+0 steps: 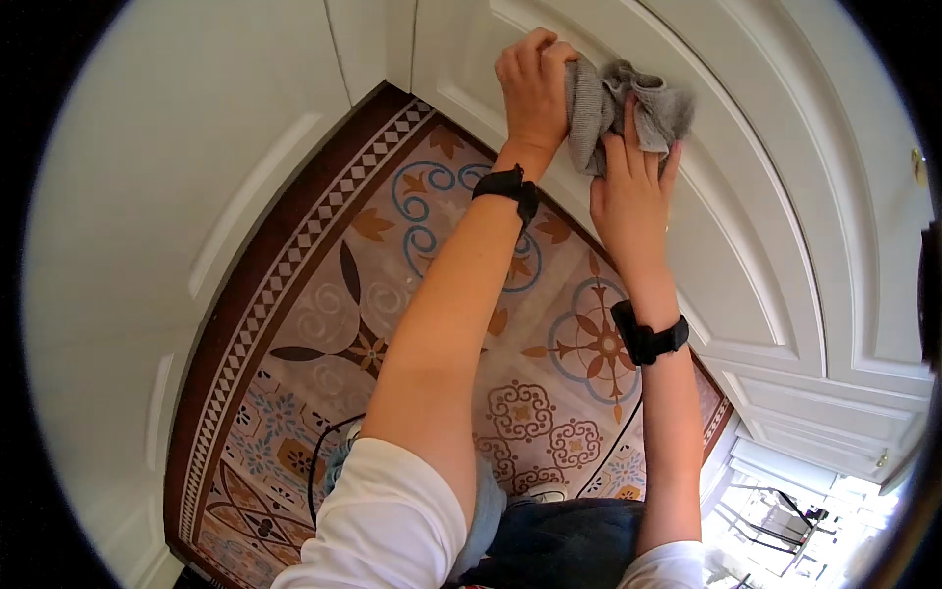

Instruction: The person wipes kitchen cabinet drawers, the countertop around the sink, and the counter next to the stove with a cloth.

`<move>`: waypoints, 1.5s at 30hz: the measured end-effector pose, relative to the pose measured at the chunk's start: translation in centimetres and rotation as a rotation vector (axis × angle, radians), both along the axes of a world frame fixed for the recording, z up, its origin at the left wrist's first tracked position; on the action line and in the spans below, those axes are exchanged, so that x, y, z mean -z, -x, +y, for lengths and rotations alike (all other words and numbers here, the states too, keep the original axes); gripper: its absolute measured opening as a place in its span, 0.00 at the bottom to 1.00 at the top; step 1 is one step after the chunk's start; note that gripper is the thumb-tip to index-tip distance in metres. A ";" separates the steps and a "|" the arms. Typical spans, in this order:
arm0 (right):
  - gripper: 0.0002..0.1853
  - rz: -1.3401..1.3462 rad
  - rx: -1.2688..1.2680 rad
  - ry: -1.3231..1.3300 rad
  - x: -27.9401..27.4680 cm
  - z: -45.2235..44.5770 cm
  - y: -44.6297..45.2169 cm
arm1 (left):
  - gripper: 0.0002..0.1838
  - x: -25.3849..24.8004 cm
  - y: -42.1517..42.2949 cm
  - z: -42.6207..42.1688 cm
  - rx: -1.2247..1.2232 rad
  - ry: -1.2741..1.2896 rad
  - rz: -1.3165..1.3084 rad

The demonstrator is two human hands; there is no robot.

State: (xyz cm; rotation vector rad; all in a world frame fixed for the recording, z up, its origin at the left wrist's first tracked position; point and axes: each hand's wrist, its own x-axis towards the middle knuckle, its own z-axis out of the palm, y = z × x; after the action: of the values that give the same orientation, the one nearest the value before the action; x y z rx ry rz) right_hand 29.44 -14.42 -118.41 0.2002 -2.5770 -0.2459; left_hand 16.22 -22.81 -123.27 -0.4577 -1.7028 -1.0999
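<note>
A bunched grey cloth [587, 118] lies against a white panelled cabinet door [726, 196] near the top of the view. My left hand [536, 93] has its fingers curled at the cloth's left edge and grips it. From below, my right hand [636, 201] reaches onto the cloth with fingers stretched and spread, touching its folds. Part of the cloth sits behind those fingers. A black band [508, 191] circles my left wrist, and another black band [650, 336] is on my right wrist.
Patterned tile floor [392, 294] with a dark border lies beneath my arms. Another white panel [128, 294] stands at the left. More white cabinet fronts [824, 412] with small brass-coloured knobs line the right. A black cable [618, 437] runs near my body. Bright metal-framed equipment [785, 520] shows at lower right.
</note>
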 end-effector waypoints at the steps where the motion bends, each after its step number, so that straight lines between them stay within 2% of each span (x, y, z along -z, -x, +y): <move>1: 0.19 0.006 -0.022 0.011 -0.3 -0.3 0.3 | 0.20 0.2 0.1 0.0 -0.016 -0.012 -0.023; 4: 0.18 -0.060 0.005 0.006 -1.2 -1.3 1.0 | 0.16 0.5 1.0 -0.2 -0.057 -0.063 0.031; 10: 0.17 0.009 -0.047 -0.019 -0.7 -3.1 3.5 | 0.17 2.0 2.8 -2.1 -0.132 -0.040 0.041; 13: 0.15 -0.029 -0.091 0.072 -0.5 -4.0 4.5 | 0.20 2.9 2.8 -3.3 -0.113 -0.013 -0.071; 19: 0.16 0.051 -0.133 0.038 0.0 -5.8 7.0 | 0.21 4.4 3.5 -4.2 0.024 -0.241 -0.348; 22: 0.15 -0.019 -0.216 0.141 0.6 -6.5 8.9 | 0.25 5.5 3.7 -5.3 0.034 -0.195 -0.276; 23: 0.17 0.043 -0.215 0.022 0.6 -6.8 9.5 | 0.26 5.8 3.7 -5.7 0.028 -0.182 -0.308; 26: 0.15 0.126 -0.239 -0.028 1.1 -8.0 11.1 | 0.28 6.3 3.8 -6.5 0.021 -0.176 -0.387; 29: 0.17 -0.015 -0.205 -0.079 1.2 -8.7 11.9 | 0.29 7.6 4.7 -6.9 0.009 -0.197 -0.433; 33: 0.15 -0.070 -0.206 -0.170 3.7 -8.8 12.1 | 0.27 10.2 4.7 -7.4 0.097 -0.176 -0.583; 35: 0.17 -0.122 -0.223 -0.128 5.6 -8.6 11.6 | 0.27 11.7 4.1 -7.8 0.095 -0.098 -0.656; 38: 0.21 -0.114 -0.234 -0.074 7.3 -8.0 11.1 | 0.23 13.0 4.5 -8.1 0.169 -0.116 -0.713; 40: 0.22 -0.114 -0.217 -0.038 7.8 -7.8 10.4 | 0.20 14.3 6.2 -8.1 0.536 -0.789 -0.901; 42: 0.22 -0.149 -0.182 -0.007 8.3 -7.5 9.4 | 0.17 16.3 7.4 -7.4 0.595 -0.935 -0.945; 45: 0.25 -0.130 -0.157 0.046 10.2 -6.8 8.2 | 0.15 17.7 6.9 -6.5 0.283 -0.397 -0.885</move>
State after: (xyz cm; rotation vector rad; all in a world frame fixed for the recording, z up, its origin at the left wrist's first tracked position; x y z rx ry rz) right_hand 21.23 -21.20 -128.59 0.4112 -2.6749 -0.1185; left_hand 9.28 -29.32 -140.99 0.0821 -2.1070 -1.9963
